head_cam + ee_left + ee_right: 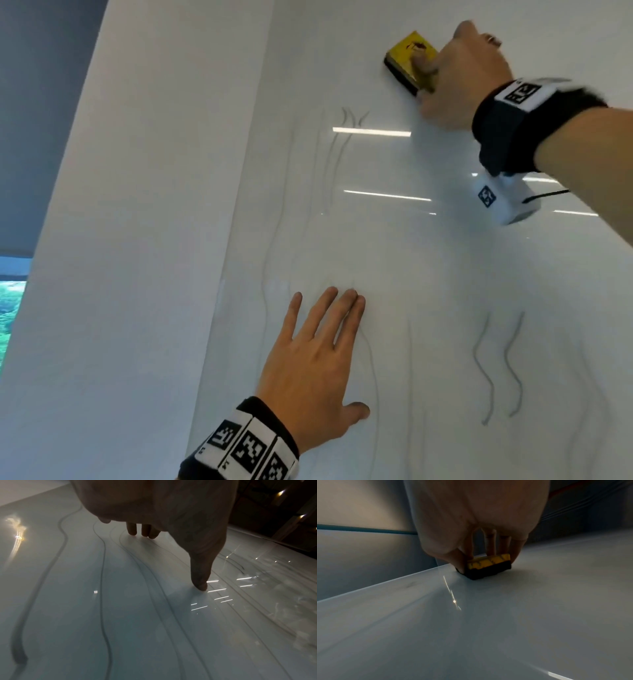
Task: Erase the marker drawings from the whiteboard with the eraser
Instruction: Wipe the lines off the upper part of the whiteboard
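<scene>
The eraser (409,61), a yellow-topped block with a black pad, lies pad-down against the whiteboard (445,274), high on its surface and close to its left edge. In the head view its long axis runs diagonally, from upper left down to lower right. The right hand (466,72) grasps it: thumb on one long side, fingers (491,543) curled over the top and far side. Faint wavy marker drawings (496,366) lie below the right fingers, well apart from the eraser. The left hand (318,370) lies flat on the board among these lines, fingers (145,530) straight and released, holding nothing. Both wrists carry black bands with printed markers.
</scene>
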`<state>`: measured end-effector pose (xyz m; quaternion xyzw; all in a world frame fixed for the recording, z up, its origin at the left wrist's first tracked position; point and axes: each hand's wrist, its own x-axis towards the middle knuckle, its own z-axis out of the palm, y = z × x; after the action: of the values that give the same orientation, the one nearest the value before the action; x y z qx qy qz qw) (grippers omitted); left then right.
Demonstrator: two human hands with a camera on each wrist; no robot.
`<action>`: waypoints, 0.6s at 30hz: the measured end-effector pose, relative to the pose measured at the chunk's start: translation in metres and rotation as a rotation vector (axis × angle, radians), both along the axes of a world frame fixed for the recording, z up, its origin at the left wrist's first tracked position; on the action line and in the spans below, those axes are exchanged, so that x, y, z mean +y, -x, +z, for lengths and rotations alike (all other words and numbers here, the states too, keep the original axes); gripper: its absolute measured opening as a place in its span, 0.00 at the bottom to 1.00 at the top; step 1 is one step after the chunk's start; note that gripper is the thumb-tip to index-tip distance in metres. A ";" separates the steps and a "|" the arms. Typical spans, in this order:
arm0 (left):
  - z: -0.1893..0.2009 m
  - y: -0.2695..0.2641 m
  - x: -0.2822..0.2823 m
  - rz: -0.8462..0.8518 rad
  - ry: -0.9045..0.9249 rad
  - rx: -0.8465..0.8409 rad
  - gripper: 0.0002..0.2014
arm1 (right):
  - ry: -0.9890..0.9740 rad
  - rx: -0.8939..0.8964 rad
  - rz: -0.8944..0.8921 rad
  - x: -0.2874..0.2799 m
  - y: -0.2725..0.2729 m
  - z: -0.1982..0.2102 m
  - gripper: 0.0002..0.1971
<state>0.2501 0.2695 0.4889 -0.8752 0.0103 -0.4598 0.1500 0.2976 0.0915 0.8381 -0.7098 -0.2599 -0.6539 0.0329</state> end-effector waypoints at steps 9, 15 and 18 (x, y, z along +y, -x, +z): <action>0.002 0.001 -0.006 0.011 -0.013 -0.016 0.68 | 0.888 0.038 0.118 0.045 0.014 -0.178 0.29; 0.030 0.032 0.013 -0.170 -0.012 -0.290 0.41 | 0.386 -0.090 0.019 0.069 0.012 -0.032 0.26; 0.058 0.056 0.043 -0.164 0.120 -0.504 0.27 | 0.302 -0.038 0.025 0.093 0.018 -0.030 0.26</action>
<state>0.1946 0.3121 0.5467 -0.7367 0.0163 -0.6736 0.0577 0.2800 0.1844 0.8082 -0.6908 -0.3647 -0.6202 -0.0713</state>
